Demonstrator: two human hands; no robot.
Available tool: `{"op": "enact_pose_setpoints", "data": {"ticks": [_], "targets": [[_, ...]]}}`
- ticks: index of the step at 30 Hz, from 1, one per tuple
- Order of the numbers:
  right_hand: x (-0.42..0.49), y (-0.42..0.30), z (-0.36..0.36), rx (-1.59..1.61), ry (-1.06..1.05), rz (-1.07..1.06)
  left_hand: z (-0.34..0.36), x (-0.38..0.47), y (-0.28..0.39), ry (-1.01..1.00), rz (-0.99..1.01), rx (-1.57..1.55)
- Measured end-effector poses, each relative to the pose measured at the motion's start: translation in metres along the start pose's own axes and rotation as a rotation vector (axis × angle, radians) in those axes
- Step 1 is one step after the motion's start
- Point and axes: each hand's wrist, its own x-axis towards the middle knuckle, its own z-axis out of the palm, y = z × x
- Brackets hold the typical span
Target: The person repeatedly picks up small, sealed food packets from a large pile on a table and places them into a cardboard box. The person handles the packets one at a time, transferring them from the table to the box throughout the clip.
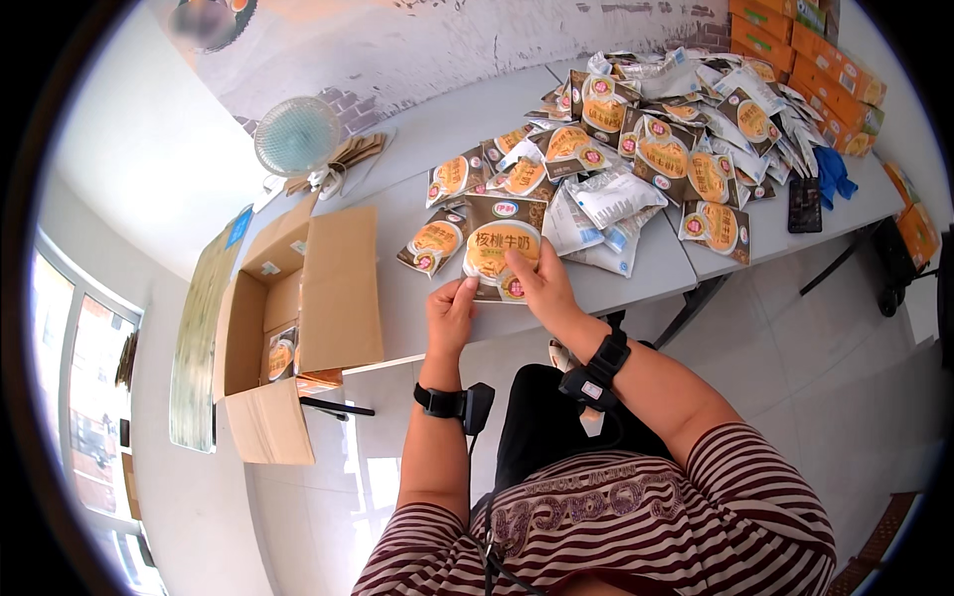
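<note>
Between both hands I hold a brown and orange milk sachet (501, 223), its printed front facing up, just above the table's near edge. My left hand (452, 307) pinches its lower left corner. My right hand (548, 287) grips the right side, the thumb lying across the front. Beside the held sachet, a similar sachet (434, 240) lies on the table. A big heap of such sachets (659, 153) spreads to the right and back, some showing white rear sides. Left of my hands stands an open cardboard box (246, 328), with at least one sachet (282, 355) visible inside.
The grey table (417, 313) runs along the wall. A round mesh-covered fan (297, 135) and folded cardboard (361, 151) are at the back left. To the right lie a black phone (805, 205) and a blue cloth-like item (833, 177). Orange cartons (827, 82) are stacked behind the heap.
</note>
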Motion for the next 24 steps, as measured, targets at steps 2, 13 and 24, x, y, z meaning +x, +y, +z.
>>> {"op": "enact_pose_setpoints", "data": {"ticks": [2,13,24], "targets": [[-0.001,0.002,-0.002,0.002,-0.010,0.017,-0.003,0.000,-0.004,0.004,0.016,-0.011],[-0.005,-0.009,-0.003,-0.284,-0.277,0.106,0.004,0.003,0.008,0.001,-0.030,-0.390],[-0.010,-0.012,0.008,-0.402,-0.253,0.159,-0.007,0.000,0.011,-0.102,-0.107,-0.303]]}}
